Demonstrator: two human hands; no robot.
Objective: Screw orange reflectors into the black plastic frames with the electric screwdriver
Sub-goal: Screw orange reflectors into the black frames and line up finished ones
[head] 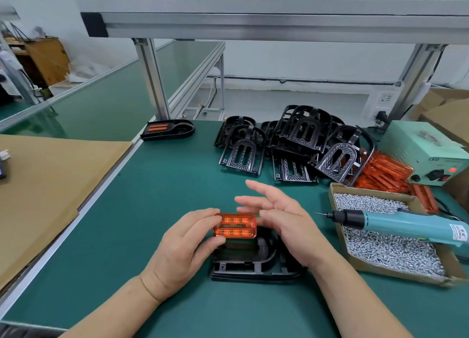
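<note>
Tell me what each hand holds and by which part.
The left hand pinches the translucent orange rectangular plastic reflector by its left end, between fingers and thumb. The right hand holds nothing, its fingers spread.

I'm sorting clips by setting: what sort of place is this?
Probably a factory assembly bench. A heap of identical black plastic frames lies on the green mat, an electric screwdriver rests on a cardboard box full of screws, and the left hand holds an orange reflector over one frame.
</note>
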